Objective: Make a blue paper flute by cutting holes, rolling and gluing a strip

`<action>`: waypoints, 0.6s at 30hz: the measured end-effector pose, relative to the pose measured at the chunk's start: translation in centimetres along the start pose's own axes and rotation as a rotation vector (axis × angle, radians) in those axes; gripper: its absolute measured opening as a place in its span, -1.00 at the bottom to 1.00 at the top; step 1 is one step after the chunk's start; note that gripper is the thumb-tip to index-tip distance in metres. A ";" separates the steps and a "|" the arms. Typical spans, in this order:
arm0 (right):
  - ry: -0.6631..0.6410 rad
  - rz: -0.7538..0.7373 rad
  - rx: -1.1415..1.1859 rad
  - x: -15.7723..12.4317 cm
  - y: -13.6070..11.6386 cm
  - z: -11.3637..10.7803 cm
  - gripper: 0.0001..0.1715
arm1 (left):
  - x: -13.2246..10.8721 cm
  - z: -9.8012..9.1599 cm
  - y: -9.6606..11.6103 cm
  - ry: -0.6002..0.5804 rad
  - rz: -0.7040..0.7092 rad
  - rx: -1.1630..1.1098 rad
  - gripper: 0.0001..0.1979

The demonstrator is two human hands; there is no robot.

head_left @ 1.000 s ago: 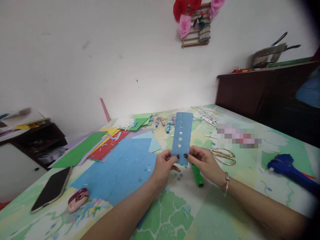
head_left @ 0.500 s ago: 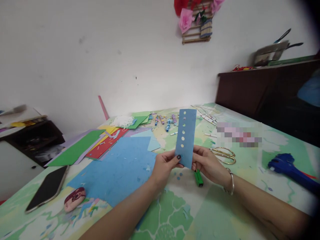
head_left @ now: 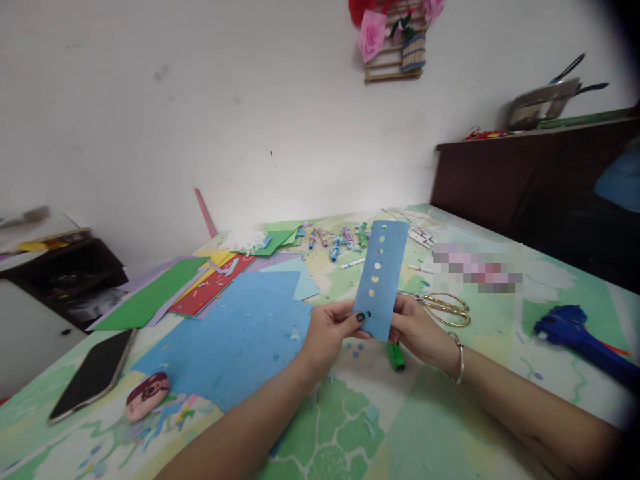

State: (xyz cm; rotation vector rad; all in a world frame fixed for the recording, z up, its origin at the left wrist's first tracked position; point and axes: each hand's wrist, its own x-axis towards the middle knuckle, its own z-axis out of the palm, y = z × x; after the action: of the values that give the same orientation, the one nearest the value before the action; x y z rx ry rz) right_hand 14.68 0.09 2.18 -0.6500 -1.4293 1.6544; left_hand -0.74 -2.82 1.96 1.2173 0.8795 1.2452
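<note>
A blue paper strip (head_left: 386,293) with a column of punched round holes is held up between my hands, leaning slightly right. My left hand (head_left: 334,327) pinches its lower left edge, thumb over the front near the lowest hole. On the lower right edge, my right hand (head_left: 415,330) is closed with its fingers partly behind the strip. Just below lies a green object (head_left: 396,357), possibly a hole punch or marker. Gold-handled scissors (head_left: 445,308) rest beside my right hand. Small blue paper dots (head_left: 356,352) are scattered beneath the strip.
A large blue sheet (head_left: 240,333) and coloured papers (head_left: 160,293) cover the left side. A phone (head_left: 93,377) and a pink oval case (head_left: 148,397) lie near left. At right is a blue glue gun (head_left: 575,337). Rolled paper pieces (head_left: 336,248) sit at the back.
The strip has shifted a little to the right and tilted that way at its top. Both hands keep their hold on it.
</note>
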 end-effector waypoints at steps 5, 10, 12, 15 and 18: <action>0.017 0.011 0.089 0.1 -0.2 0.2 -0.84 | 0.1 -0.2 0.0 0.079 -0.079 -0.059 -0.67; 0.179 -0.082 -0.077 0.9 -0.8 -1.8 -0.77 | 1.0 -1.3 -0.3 0.199 -0.108 -0.131 -0.67; 0.274 -0.121 -0.268 1.1 -1.1 -3.0 -0.77 | 1.3 -1.6 -0.4 0.227 -0.094 -0.156 -0.65; 0.460 -0.165 -0.510 1.3 -1.5 -4.7 -0.78 | 1.5 -1.9 -0.6 0.245 -0.080 -0.163 -0.65; 0.645 -0.217 -0.672 1.3 -1.8 -6.0 -0.77 | 1.7 -2.3 -0.8 0.266 -0.070 -0.158 -0.66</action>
State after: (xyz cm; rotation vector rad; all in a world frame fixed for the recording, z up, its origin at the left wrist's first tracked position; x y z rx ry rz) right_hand 19.37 4.36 2.77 -1.2158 -1.4696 0.6608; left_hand -2.47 -0.70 0.97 0.9016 0.9870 1.4122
